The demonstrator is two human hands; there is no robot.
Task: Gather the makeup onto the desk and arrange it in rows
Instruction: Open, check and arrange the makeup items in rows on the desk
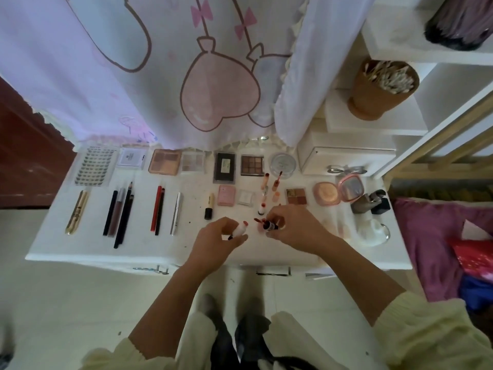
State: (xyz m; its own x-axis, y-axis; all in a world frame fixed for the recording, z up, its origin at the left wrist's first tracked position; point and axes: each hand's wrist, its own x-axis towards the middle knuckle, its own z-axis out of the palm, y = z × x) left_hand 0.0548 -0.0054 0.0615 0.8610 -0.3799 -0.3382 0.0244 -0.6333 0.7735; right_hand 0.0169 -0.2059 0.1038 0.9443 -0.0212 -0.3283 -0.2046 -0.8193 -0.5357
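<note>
Makeup lies in rows on the white desk (80, 249). The back row holds a lash tray (94, 168), several palettes such as a peach one (164, 161) and a brown one (252, 165), and a clear jar (282, 162). Pencils and tubes (121, 212) lie in the front left row. My left hand (218, 240) grips a small white tube with a pink tip (241, 228). My right hand (290, 227) pinches a small dark red bottle (270, 225) just above the desk. Small lip tubes (269, 192) stand just behind my hands.
A white box (344, 160) sits at the back right with compacts (337, 192) and a dark bottle (372, 202) in front of it. A tan cup of cotton swabs (378, 89) stands on white shelves. A cartoon curtain (160, 76) hangs behind. Purple bedding (437, 241) lies to the right.
</note>
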